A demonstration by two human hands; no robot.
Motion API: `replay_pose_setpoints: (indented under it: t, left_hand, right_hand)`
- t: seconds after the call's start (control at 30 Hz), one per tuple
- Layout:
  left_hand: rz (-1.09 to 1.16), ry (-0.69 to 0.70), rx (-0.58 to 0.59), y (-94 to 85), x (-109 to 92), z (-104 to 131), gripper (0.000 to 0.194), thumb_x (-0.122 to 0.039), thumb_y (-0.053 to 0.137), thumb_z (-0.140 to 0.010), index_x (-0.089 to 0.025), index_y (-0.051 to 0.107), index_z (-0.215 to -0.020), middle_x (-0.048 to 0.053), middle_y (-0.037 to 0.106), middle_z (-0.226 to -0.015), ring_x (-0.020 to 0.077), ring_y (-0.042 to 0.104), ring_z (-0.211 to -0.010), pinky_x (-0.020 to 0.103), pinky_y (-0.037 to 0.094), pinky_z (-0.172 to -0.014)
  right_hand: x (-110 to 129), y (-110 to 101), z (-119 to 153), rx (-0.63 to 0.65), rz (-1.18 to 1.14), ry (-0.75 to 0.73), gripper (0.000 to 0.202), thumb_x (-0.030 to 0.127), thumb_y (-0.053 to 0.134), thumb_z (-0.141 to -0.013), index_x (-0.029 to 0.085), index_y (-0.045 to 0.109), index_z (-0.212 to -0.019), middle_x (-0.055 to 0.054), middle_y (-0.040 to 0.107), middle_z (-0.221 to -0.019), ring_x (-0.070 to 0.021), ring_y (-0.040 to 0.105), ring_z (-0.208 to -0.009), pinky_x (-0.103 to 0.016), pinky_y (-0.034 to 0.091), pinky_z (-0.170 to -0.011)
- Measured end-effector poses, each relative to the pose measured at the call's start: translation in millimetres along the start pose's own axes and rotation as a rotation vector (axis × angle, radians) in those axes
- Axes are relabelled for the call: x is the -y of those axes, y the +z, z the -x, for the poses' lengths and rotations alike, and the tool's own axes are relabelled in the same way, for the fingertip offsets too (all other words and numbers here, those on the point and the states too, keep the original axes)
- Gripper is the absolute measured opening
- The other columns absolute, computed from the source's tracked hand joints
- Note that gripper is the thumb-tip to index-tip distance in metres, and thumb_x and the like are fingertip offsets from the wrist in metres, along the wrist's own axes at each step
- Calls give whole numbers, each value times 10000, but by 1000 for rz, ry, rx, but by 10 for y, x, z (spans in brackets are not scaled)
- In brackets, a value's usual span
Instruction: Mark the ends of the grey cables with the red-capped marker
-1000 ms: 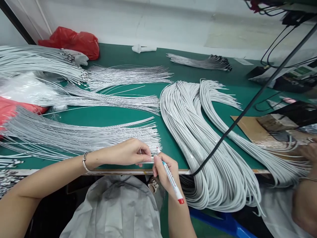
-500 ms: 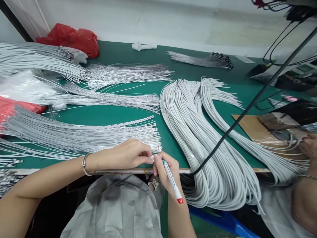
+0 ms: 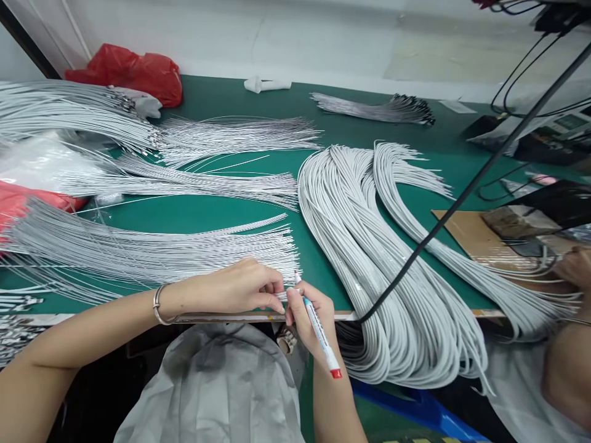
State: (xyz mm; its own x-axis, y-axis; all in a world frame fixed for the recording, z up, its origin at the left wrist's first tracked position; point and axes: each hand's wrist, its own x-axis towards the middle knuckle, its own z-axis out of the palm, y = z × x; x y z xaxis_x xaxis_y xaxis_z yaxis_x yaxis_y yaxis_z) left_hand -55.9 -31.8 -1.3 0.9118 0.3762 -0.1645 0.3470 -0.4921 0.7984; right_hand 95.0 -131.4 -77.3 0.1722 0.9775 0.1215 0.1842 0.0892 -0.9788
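My left hand [image 3: 256, 286] is curled at the front edge of the table, its thumb and forefinger around the ends of a few thin grey wires. Those wires belong to a wide bundle of thin grey wires [image 3: 184, 252], lying lengthwise with its ends to the right. Right beside it, my right hand [image 3: 310, 314] holds a white marker pen [image 3: 322, 335] slantwise, red end down towards me and a red tip up by the wire ends. The right thumb and forefinger meet at the wire ends; whether they pinch one is hard to see.
A thick bundle of light grey cables [image 3: 364, 258] hangs over the table edge. More wire bundles [image 3: 235, 138] and a red bag [image 3: 133, 74] lie behind. A black cable [image 3: 443, 224] crosses in front at the right. Another person's hand [image 3: 575, 267] is at far right.
My left thumb has dropped slightly away from the forefinger. A few wires near my left forearm have shifted towards me. My right hand and the marker pen stay almost still.
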Motion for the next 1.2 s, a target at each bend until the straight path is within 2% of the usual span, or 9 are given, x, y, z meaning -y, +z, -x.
replay_pose_setpoints:
  t: [0.2, 0.3, 0.37, 0.43, 0.57, 0.73, 0.83, 0.93, 1.2]
  left_hand:
    - [70, 36, 82, -22, 35, -34, 223, -256, 488, -944, -152, 674, -880, 3, 644, -697, 90, 561, -585, 181, 370, -547]
    - [194, -37, 108, -65, 54, -48, 248, -292, 480, -941, -132, 633, -828, 21, 639, -718, 112, 614, -631, 179, 421, -554]
    - [269, -65, 113, -97, 53, -53, 263, -321, 491, -933, -131, 612, -798, 16, 620, -714, 118, 624, -638, 180, 448, -555]
    - [294, -77, 113, -119, 48, -58, 258, -328, 506, -924, -131, 620, -802, 15, 618, -714, 120, 625, -648, 181, 464, -562]
    - [301, -109, 107, -119, 52, -71, 236, -314, 525, -911, -125, 650, -844, 34, 658, -757, 116, 628, -651, 181, 476, -573]
    - [327, -114, 84, -87, 60, -74, 266, -349, 531, -911, -122, 648, -835, 37, 662, -758, 114, 629, -639, 178, 479, -561]
    - [279, -69, 114, -83, 26, -63, 251, -319, 533, -911, -122, 654, -813, 21, 641, -722, 110, 622, -613, 164, 444, -520]
    - [190, -8, 133, -81, -5, -57, 255, -275, 519, -916, -124, 664, -771, -1, 599, -637, 98, 593, -577, 157, 390, -497]
    - [213, -20, 185, -72, 10, -84, 200, -229, 534, -889, -127, 686, -807, 8, 634, -690, 109, 586, -624, 169, 418, -560]
  right_hand:
    - [-27, -23, -1, -50, -19, -9, 332, 391, 547, -891, 203, 500, -621, 49, 523, -405, -91, 446, -352, -214, 351, -410]
    - [-61, -46, 34, -173, -23, -78, 156, 334, 567, -886, 190, 616, -850, 53, 588, -468, -112, 536, -399, -217, 425, -448]
    - [-80, -43, 69, -246, 32, -162, 224, 265, 523, -915, 194, 628, -1099, 44, 649, -543, -120, 599, -468, -235, 485, -530]
    - [-89, -8, 101, -252, 105, -251, 353, 196, 477, -931, 211, 567, -1272, 30, 689, -614, -126, 640, -532, -255, 519, -603]
    - [-82, 112, 142, -265, 218, -358, 473, 133, 479, -916, 210, 478, -1382, 20, 685, -632, -136, 636, -526, -266, 529, -595]
    - [-78, 86, 132, -273, 130, -263, 349, 198, 518, -899, 196, 556, -1246, 41, 628, -583, -128, 601, -506, -251, 507, -583]
    - [-61, -25, 81, -148, 50, -138, 99, 291, 574, -869, 197, 587, -896, 69, 507, -512, -95, 460, -418, -209, 377, -436]
    - [-14, -86, 29, 11, 42, -59, 309, 326, 534, -891, 203, 459, -618, 77, 403, -440, -69, 339, -384, -205, 265, -402]
    - [47, -28, 32, 10, -16, -32, 374, 351, 509, -911, 203, 427, -577, 69, 424, -397, -66, 368, -358, -197, 283, -407]
